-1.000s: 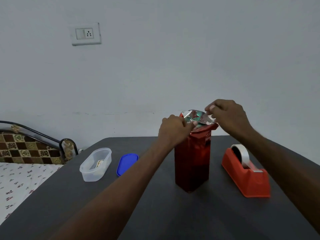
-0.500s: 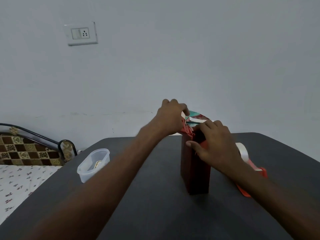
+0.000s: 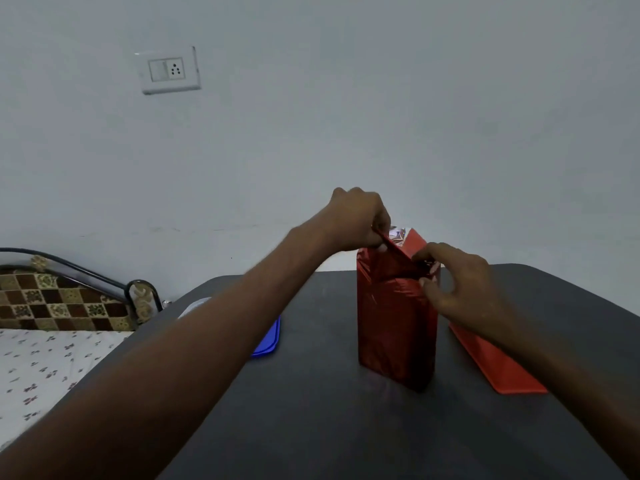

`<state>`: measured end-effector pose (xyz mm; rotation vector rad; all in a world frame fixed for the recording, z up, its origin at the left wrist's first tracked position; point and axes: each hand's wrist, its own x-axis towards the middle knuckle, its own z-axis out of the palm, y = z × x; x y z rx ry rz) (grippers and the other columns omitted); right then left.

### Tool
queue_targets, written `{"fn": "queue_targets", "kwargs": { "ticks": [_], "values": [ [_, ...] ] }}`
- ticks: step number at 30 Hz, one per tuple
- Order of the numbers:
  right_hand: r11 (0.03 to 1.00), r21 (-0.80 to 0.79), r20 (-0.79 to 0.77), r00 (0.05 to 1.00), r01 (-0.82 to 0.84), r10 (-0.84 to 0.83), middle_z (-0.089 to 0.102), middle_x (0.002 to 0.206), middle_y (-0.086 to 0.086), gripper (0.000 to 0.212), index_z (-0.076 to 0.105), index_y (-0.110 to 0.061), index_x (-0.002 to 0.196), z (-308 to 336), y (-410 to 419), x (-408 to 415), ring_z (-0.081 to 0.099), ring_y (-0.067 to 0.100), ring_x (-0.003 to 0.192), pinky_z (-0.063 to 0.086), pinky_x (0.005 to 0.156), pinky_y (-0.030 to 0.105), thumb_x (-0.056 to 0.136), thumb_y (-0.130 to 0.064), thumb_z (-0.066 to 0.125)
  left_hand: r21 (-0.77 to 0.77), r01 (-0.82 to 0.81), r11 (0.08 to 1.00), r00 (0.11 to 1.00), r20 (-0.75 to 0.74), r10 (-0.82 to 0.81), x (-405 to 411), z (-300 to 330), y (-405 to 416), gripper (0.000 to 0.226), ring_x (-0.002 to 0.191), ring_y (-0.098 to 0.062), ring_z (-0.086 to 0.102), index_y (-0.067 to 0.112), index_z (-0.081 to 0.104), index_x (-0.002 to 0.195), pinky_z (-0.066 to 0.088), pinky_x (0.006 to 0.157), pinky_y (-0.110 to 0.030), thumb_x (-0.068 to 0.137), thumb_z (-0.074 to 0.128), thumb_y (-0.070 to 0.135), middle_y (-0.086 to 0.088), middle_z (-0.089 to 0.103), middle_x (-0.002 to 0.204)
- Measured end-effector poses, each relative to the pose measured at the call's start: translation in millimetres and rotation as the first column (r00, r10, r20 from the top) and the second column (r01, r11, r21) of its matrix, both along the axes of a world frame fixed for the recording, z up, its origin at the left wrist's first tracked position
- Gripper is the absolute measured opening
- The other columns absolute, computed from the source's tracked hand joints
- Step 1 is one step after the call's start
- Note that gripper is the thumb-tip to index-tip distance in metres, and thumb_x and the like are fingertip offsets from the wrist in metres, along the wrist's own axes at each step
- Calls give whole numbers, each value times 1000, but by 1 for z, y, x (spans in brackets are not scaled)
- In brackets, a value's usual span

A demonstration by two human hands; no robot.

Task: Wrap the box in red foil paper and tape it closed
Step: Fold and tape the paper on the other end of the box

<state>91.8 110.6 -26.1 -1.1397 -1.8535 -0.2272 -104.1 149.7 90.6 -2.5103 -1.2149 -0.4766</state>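
Note:
A tall box wrapped in red foil paper (image 3: 394, 327) stands upright on the dark table (image 3: 311, 410). Its top end is still open, with loose foil flaps and a bit of the printed box showing between them. My left hand (image 3: 360, 220) pinches the far left foil flap at the top edge. My right hand (image 3: 460, 289) presses on the near right top corner, with its thumb and forefinger pinching the foil fold there. A red tape dispenser (image 3: 498, 365) lies right of the box, mostly hidden by my right arm.
A blue lid (image 3: 268, 341) lies left of the box, partly behind my left forearm, with a clear container (image 3: 194, 306) barely showing beyond it. A bed with a patterned headboard (image 3: 62, 299) stands at the left. A wall lies behind the table.
My left hand has pulled the far flap up and over the top. My right hand has shifted to the near right corner. The camera has moved slightly.

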Motion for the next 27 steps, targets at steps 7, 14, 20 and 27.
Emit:
{"fn": "queue_targets", "kwargs": {
  "ticks": [7,14,20,27],
  "values": [
    [983,-170,-44,997,-68,61,66,89,-20,31,69,-20,99,10,7,20,56,-15,89,33,73,-2,78,2,74,-208,118,971,987,129,-93,-9,25,-11,28,90,-2,63,22,77,92,47,74,-22,73,84,41,12,73,93],
    [941,-273,-120,977,-200,173,72,103,-14,34,69,-33,99,11,10,29,65,5,105,48,102,35,85,-2,70,-91,-19,996,997,-71,12,0,9,-10,33,109,-17,54,22,74,100,31,86,-31,72,85,36,10,65,100],
    [931,-289,-142,972,-221,187,72,113,-12,37,68,-36,103,9,17,34,63,11,116,49,106,44,87,-2,70,-137,1,991,997,-80,-13,-5,39,-20,30,102,-8,58,26,75,94,36,85,-32,69,87,39,11,70,102],
    [957,-229,-145,978,-179,148,67,107,-21,39,65,-34,96,8,10,23,61,9,111,40,88,1,84,3,70,-62,-57,996,964,-262,39,0,32,-10,19,101,-11,47,25,74,92,30,84,-31,76,83,24,14,55,93]
  ]
}}
